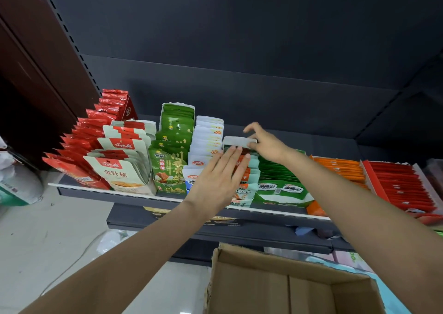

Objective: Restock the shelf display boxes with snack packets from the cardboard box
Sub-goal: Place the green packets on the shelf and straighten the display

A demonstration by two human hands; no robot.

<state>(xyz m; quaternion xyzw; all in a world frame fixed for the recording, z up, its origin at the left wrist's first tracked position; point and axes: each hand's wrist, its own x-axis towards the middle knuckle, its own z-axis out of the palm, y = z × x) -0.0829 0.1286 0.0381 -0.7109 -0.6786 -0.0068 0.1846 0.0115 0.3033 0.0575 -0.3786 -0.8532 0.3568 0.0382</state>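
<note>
Left hand (219, 177) lies flat, fingers straight, pressing the pale-green snack packets (249, 170) in their display box mid-shelf (148, 197). Right hand (265, 143) pinches the box's far white flap (236, 141). Packets look light, floppy, slick: grab top edges. Cardboard box (282, 282) sits near, below; dark shop shelving.

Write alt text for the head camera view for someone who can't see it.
Two bare hands tidy a row of pale teal and orange snack packets on a dark shop shelf: the left hand lies flat on the packets while the right hand pinches the display box's back flap. Red, green and white packets fill neighbouring boxes; an open cardboard box sits below.
</note>
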